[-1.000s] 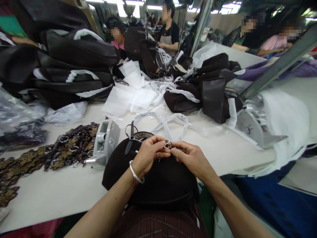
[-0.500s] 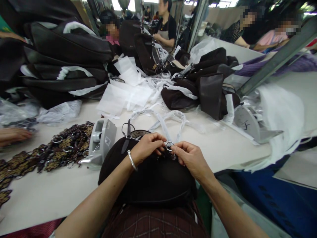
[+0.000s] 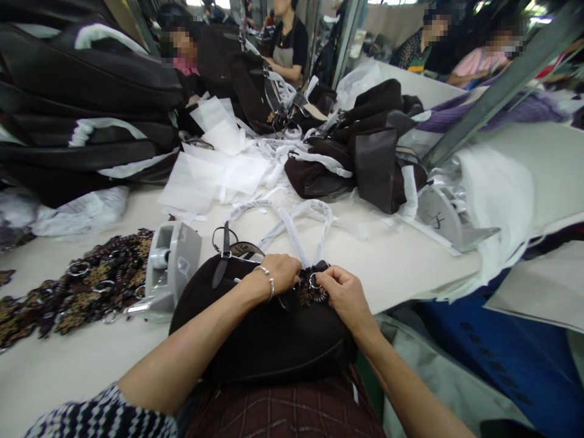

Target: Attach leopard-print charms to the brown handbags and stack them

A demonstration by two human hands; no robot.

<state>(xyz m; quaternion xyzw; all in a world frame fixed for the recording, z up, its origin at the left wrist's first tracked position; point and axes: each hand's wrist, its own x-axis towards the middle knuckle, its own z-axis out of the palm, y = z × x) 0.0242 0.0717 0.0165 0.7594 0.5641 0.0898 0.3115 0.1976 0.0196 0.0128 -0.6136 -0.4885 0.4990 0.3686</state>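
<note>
A dark brown handbag (image 3: 269, 347) rests at the table edge against my lap, its top partly open at the left. White wrapping covers its handles (image 3: 292, 226), which stand up behind my hands. My right hand (image 3: 347, 298) pinches a silver metal ring (image 3: 314, 281) between thumb and fingertips. From the ring hangs a charm (image 3: 305, 296) with brown and coiled dark pieces, lying against the bag's front. My left hand (image 3: 279, 272), wearing a silver bangle, is closed at the dark handle tab beside the ring; its fingertips are partly hidden.
Similar charms (image 3: 98, 280) lie piled at the left beside a grey tape dispenser (image 3: 176, 255). White sheets (image 3: 201, 179) and more dark bags (image 3: 360, 152) lie farther back. Stacked bags (image 3: 91, 91) rise at the left. A metal post (image 3: 493, 91) slants at the right; several people work beyond.
The ring has gone from upright between both hands to lower, against the handle tab. My left hand has turned over toward the tab. The co-worker's hand at the left has left view.
</note>
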